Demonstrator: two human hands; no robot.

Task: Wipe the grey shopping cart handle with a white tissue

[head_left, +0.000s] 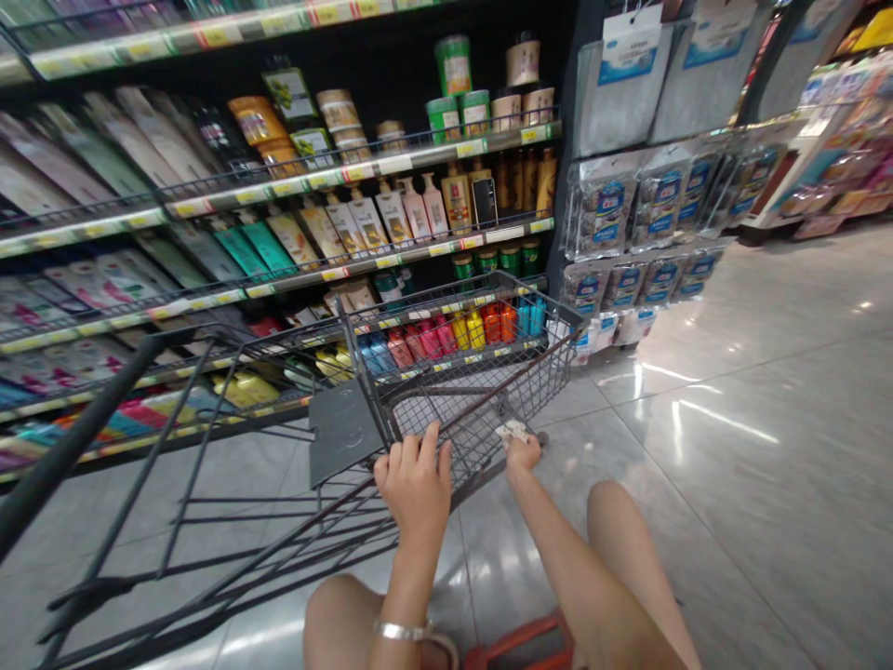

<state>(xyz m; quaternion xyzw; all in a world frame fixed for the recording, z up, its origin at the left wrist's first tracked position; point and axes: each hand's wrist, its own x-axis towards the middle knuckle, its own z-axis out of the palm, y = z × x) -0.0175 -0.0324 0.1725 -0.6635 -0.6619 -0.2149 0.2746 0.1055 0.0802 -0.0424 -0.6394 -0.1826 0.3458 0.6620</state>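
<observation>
A dark metal shopping cart [481, 400] stands before me, its wire basket angled toward the shelves. My left hand [417, 479], with a silver band at the wrist, rests at the cart's near top rail. Its fingers bend over the rail, and their tips are partly hidden. Lower on the basket's near side, my right hand [523, 453] is closed on a crumpled white cloth [513, 431] with faint markings. The cloth is against or very close to the wire mesh; I cannot tell which. A grey flap panel [343, 433] sits at the cart's child-seat end.
Shelves [391, 167] behind the cart hold rows of bottles and jars. Packaged scrubbers [604, 209] hang on the rack end at right. Glossy grey tiles [753, 409] stretch to the right. Between my knees is a red-orange stool or frame [523, 642]. The cart handle [76, 437] lies left.
</observation>
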